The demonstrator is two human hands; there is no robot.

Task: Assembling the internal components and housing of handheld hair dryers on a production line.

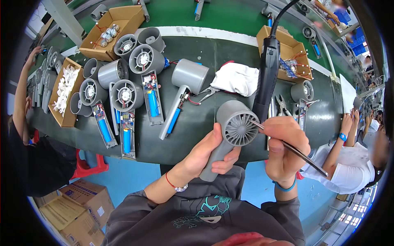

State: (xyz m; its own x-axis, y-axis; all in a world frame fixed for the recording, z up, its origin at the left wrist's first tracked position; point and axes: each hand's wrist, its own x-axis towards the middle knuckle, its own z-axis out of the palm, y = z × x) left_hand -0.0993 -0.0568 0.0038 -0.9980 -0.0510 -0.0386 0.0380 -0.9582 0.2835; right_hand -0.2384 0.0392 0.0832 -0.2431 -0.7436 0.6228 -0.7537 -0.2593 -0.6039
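Note:
My left hand point(205, 153) is wrapped round the handle of a grey handheld fan point(216, 162), with the round grille facing up and to the right. In my right hand point(285, 143) I pinch slim metal tweezers point(304, 156). Their tip meets the grille's right edge; whether it reaches between the ribs, I cannot tell. Just beyond the fan hangs a black electric screwdriver point(269, 65) on a cord. An opened fan body point(180, 96) with a blue battery lies farther left, beside pliers point(209, 92) and a white cloth point(237, 78).
Several opened fans point(126, 96) with blue batteries crowd the dark bench at left. Cardboard boxes hold white parts point(65, 90), motors point(107, 36) and wired parts point(290, 63). More pliers point(282, 105) and a fan head point(302, 91) lie at right. Co-workers point(344, 164) sit on both sides.

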